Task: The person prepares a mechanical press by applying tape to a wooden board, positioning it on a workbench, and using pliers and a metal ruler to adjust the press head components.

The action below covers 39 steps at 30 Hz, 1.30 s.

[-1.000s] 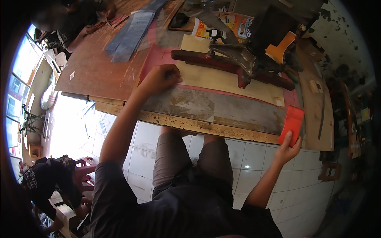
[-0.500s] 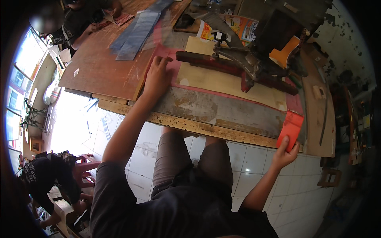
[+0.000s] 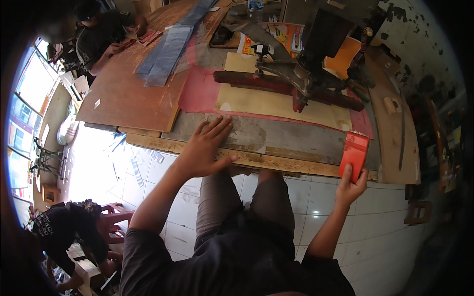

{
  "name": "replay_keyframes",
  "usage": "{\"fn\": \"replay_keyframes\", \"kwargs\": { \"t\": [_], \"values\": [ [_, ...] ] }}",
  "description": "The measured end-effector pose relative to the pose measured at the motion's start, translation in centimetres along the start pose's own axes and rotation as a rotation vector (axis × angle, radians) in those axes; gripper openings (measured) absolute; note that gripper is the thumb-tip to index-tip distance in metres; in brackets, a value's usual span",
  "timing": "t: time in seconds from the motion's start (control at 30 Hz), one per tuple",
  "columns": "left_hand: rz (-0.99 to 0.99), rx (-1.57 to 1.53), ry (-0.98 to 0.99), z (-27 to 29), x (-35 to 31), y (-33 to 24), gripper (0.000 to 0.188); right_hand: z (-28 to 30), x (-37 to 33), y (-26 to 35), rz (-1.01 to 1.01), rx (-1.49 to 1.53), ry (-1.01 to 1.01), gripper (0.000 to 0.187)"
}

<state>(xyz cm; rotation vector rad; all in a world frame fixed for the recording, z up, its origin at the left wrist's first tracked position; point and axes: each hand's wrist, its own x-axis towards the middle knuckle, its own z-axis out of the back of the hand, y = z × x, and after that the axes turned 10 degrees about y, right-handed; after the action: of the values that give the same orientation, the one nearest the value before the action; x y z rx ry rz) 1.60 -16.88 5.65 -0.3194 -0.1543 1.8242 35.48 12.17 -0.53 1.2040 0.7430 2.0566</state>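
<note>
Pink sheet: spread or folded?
Spread: the pink sheet lies flat past the cream sheet at both ends; beneath it, cannot tell.

Surface (image 3: 306, 143): grey, stained, wood-edged, passing beneath left hand (image 3: 206, 148)
Pink sheet (image 3: 199, 92): lying flat beyond left hand
Brown board (image 3: 132, 101): lying left of left hand

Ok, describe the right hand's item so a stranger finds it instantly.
Start at the worktable, following its near edge to the right. There, the right hand grips an oblong red piece by its near end. Its brighter colour sets it apart from the duller pink sheet lying on the worktable.
</note>
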Motion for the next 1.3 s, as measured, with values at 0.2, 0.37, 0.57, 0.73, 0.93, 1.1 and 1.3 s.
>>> {"fn": "replay_keyframes", "kwargs": {
  "t": [0.2, 0.37, 0.57, 0.73, 0.93, 1.1, 1.3],
  "values": [
    [0.144, -0.039, -0.263, -2.8, 2.5, 2.0, 0.083, -1.1, -1.0, 1.6, 0.076, 0.061, -0.032, 0.028],
    [0.122, -0.105, -0.187, -1.5, 0.9, -3.2, 0.071, 1.1, -3.8, 1.9, 0.269, 0.031, 0.226, 0.039],
    [-0.135, -0.997, -0.215, -0.2, -1.0, -10.5, 0.049, -0.2, -4.9, 7.9, 0.617, 0.141, 0.537, 0.054],
    [-0.3, -1.37, 0.005, -0.6, -1.3, -11.3, 0.048, -0.1, -5.0, 9.7, 0.639, 0.19, 0.602, 0.053],
    [-0.203, -1.513, 0.227, -0.8, 1.5, -10.1, 0.019, -0.2, -4.9, 10.5, 0.62, 0.201, 0.65, 0.052],
    [-0.153, -1.236, -0.184, -0.6, 2.1, -10.7, 0.009, 0.3, -5.0, 10.3, 0.493, 0.236, 0.644, 0.051],
    [-0.187, -1.016, -0.456, 0.3, 2.7, -11.4, 0.005, 2.8, -4.3, 8.8, 0.41, 0.267, 0.717, 0.049]
  ]
}}
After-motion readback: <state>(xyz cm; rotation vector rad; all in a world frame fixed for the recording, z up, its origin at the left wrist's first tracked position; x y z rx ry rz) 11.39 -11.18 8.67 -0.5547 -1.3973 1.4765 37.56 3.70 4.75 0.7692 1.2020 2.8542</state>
